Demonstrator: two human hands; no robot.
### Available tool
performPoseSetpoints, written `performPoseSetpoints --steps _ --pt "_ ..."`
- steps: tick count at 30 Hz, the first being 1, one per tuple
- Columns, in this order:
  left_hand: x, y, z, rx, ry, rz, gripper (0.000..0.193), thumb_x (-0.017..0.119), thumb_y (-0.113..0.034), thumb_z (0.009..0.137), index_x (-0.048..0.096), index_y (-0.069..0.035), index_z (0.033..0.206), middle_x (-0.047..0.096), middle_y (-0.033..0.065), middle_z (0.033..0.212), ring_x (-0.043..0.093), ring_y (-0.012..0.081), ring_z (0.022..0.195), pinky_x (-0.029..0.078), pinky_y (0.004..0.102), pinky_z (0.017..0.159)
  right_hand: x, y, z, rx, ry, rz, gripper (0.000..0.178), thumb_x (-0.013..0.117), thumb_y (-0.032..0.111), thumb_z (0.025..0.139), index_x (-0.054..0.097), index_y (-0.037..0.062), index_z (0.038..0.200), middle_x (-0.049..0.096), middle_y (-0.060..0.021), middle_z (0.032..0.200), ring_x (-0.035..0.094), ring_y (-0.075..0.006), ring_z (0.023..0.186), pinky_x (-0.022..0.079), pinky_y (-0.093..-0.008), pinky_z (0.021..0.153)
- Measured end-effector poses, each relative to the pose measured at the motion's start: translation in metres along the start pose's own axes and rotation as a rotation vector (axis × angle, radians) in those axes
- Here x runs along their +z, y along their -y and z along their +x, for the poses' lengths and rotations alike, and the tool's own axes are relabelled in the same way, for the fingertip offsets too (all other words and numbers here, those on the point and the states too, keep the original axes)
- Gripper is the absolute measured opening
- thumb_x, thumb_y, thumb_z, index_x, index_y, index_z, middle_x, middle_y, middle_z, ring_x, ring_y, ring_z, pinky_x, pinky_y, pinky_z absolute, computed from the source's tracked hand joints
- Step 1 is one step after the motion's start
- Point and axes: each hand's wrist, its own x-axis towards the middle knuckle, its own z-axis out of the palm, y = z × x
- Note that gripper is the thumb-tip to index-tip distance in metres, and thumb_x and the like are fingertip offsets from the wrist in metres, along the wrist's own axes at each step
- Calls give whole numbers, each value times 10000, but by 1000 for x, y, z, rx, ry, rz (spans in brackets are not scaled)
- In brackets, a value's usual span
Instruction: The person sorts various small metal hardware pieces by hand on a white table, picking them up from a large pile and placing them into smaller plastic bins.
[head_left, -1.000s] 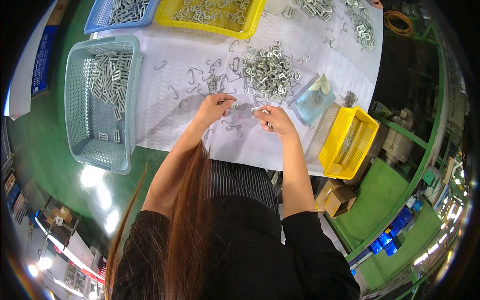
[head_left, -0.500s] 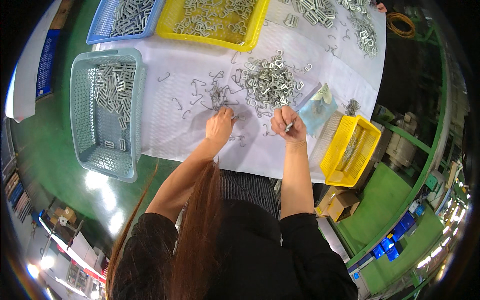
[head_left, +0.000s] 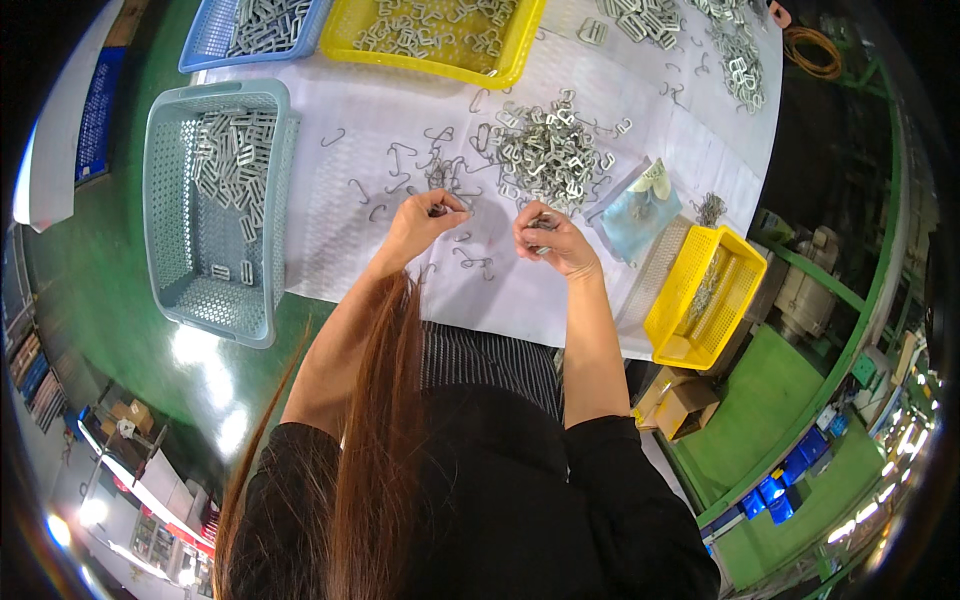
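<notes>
White glare on floor point(head_left: 130, 330) (dark rim)

- Half a second ago my left hand point(head_left: 415, 222) was lying palm-down over the wire hooks; now it is turning side-on and shifting a little left, its thumb and fingers coming together in a pinch, though what lies between them is too small to tell.
- My right hand point(head_left: 562, 245) is moving leftward, narrowing the gap to my left; its fingers, balled upright before, are now pointing left around a metal piece point(head_left: 542, 224).
- It is now covering the spot where a few hooks were showing half a second ago.
- By my left wrist, loose hooks point(head_left: 427, 272) are coming back into sight.
- My view is tilting slightly, the yellow tray point(head_left: 440, 66) sitting higher in it than half a second ago.
</notes>
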Motion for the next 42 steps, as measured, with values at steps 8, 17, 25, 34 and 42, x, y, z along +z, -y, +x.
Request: performPoseSetpoints --steps 8,17,25,34,42 --pt "-12 -8 -7 -42 -14 -27 172 684 -189 749 664 -39 831 634 39 743 549 95 704 432 259 649 20 -13 34 132 -286 -372 148 619 229 849 600 89 895 571 19 641 550 -80 571 351 -229 445" --pt "-28 30 -18 -118 -318 176 230 665 -215 768 666 -32 906 661 98 807 600 164 712 459 293 683 61 -51 71 -71 -416 -1574 215 610 260 820 516 124 957 644 -84 684 618 -297 598 451 -397 513" --pt "-46 19 -13 -281 -330 -151 223 607 -193 826 663 -50 986 576 9 689 505 91 593 411 229 554 53 -59 80 -156 -379 -1680 170 578 136 813 501 91 959 647 -95 698 623 -249 564 467 -369 513" --pt "-69 -25 19 -278 -149 -542 258 512 -213 898 625 -61 1072 526 -18 748 462 67 661 376 214 567 55 17 99 207 -267 -712 155 642 132 779 547 13 806 565 -41 569 528 -118 451 426 -270 440" --pt "-89 -108 106 309 -625 -8 360 597 -189 851 553 -40 1176 593 69 1109 550 149 1014 476 278 776 85 127 196 -546 -598 -1097 357 682 217 763 548 15 1025 611 -143 935 615 -215 896 498 -292 669"
